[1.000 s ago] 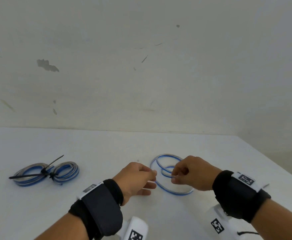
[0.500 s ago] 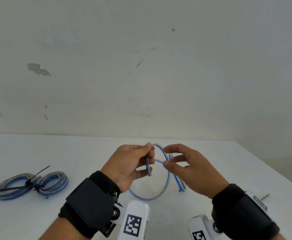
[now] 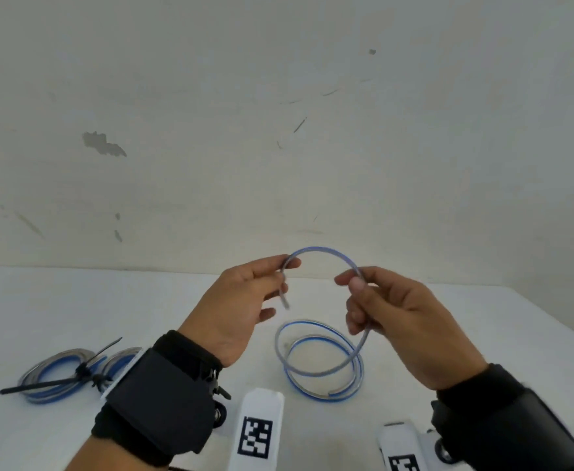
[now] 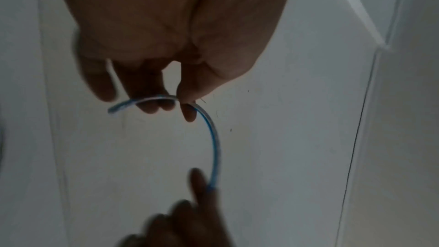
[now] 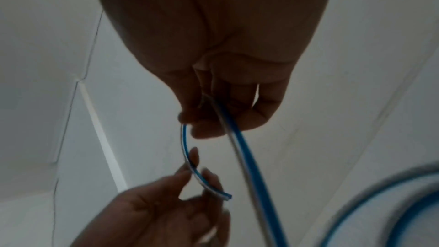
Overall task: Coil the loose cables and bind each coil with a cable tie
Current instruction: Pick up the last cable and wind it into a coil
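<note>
A thin blue-and-clear cable (image 3: 323, 250) arches in the air between both hands above the white table (image 3: 75, 307). My left hand (image 3: 245, 300) pinches it near its free end (image 4: 166, 99), the tip sticking out below the fingers. My right hand (image 3: 391, 311) pinches the cable (image 5: 185, 138) further along; from there it drops to loose loops (image 3: 319, 365) lying on the table. At the left lies a finished blue-grey coil (image 3: 61, 372) bound with black cable ties (image 3: 85, 372).
A stained white wall (image 3: 279, 130) rises behind the table. The table's right edge (image 3: 564, 334) runs diagonally close to my right arm. Black wrist straps with white tagged camera mounts (image 3: 258, 430) sit on both forearms.
Both hands have risen from the table and moved apart, lifting one end of the cable into an arch. The rest of the cable has uncoiled into loose loops below.
</note>
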Available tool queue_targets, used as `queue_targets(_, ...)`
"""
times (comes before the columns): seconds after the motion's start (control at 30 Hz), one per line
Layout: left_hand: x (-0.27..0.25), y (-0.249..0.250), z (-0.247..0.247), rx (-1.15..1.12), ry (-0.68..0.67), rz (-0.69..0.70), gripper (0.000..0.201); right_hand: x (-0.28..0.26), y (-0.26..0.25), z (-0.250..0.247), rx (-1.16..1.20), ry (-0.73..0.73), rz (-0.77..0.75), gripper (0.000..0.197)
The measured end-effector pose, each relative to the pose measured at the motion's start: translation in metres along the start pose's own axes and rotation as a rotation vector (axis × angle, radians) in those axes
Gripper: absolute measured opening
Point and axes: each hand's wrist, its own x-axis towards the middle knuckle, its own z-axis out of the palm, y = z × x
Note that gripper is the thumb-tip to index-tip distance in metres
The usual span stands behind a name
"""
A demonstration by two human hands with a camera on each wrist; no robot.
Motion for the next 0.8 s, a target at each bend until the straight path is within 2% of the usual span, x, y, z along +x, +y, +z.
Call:
queue_targets(0.03, 0.0, -0.003, -0.001, 0.092, 0.014, 0.006, 0.029, 0.0, -0.005, 0.0, 0.015, -0.008, -0.029, 0.02)
queue_targets(0.1, 0.0, -0.007, -0.001, 0.134, 0.007, -0.02, 0.028, -0.001, -0.013, 0.0, -0.043, -0.064, -0.082, 0.024)
queue_targets(0.2, -0.004, 0.0, 0.003, -0.063, -0.108, -0.145, 0.031, -0.006, -0.022, 0.0, -0.221, -0.155, -0.12, 0.026)
queue_targets(0.27, -0.006, 0.004, 0.005, -0.156, -0.198, -0.224, 0.034, -0.01, -0.024, -0.002, -0.326, -0.154, -0.149, 0.025)
queue_targets(0.3, -0.007, 0.003, 0.006, -0.1, -0.227, -0.23, 0.033, -0.011, -0.024, -0.004, -0.348, -0.132, -0.163, 0.023)
queue_targets(0.4, -0.009, -0.004, 0.009, 0.259, -0.279, -0.164, 0.024, -0.011, -0.024, -0.007, -0.376, -0.09, -0.201, 0.023)
queue_targets(0.5, -0.012, -0.011, 0.012, 0.374, -0.398, -0.255, 0.032, -0.012, -0.026, -0.012, -0.431, -0.107, -0.235, 0.023)
queue_targets(0.6, -0.014, -0.012, 0.015, 0.313, -0.551, -0.355, 0.047, -0.012, -0.028, -0.013, -0.528, -0.108, -0.276, 0.018)
queue_targets(0.67, -0.016, -0.013, 0.017, 0.206, -0.625, -0.355, 0.049, -0.011, -0.026, -0.012, -0.553, -0.109, -0.29, 0.02)
queue_targets(0.8, -0.018, -0.015, 0.017, 0.061, -0.642, -0.296, 0.042, -0.01, -0.024, -0.01, -0.514, -0.113, -0.298, 0.024)
